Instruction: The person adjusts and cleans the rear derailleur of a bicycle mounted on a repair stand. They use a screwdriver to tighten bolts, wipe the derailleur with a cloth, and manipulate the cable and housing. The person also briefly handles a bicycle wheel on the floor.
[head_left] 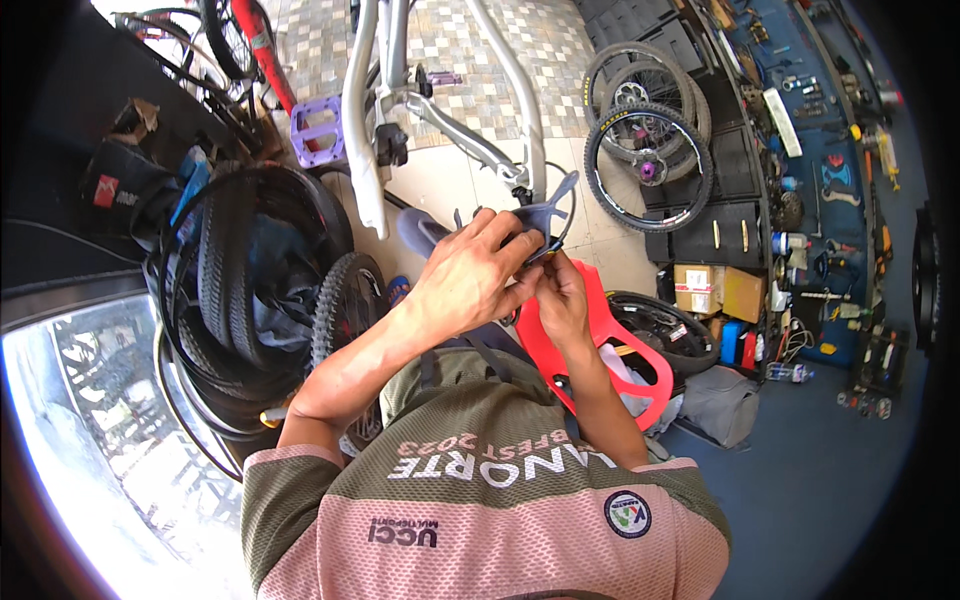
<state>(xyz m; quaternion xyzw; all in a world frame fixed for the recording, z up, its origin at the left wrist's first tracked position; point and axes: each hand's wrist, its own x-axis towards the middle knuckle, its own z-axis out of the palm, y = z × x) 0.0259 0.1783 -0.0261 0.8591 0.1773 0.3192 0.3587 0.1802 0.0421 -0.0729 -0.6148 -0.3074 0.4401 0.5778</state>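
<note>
A grey-blue curved piece with slotted, forked ends [553, 212] is in front of my chest, by the silver bicycle frame [515, 75]. My left hand [473, 268] lies over it from above, fingers bent round its edge, and hides its middle. Below it, on the right, my right hand [562, 300] is closed in a pinch, its fingertips close to the left thumb. What those fingertips hold is too small and covered to make out. A thin dark cable [574, 228] loops beside the piece. The frame's silver tubes reach away from me, just beyond my hands.
A red plastic seat [590, 325] stands right of my lap. Bicycle wheels [648, 165] lean on dark drawers at the right, with a tool wall [825, 180] beyond. Tyres [225, 270] are piled at the left. A purple pedal [318, 131] is near the frame.
</note>
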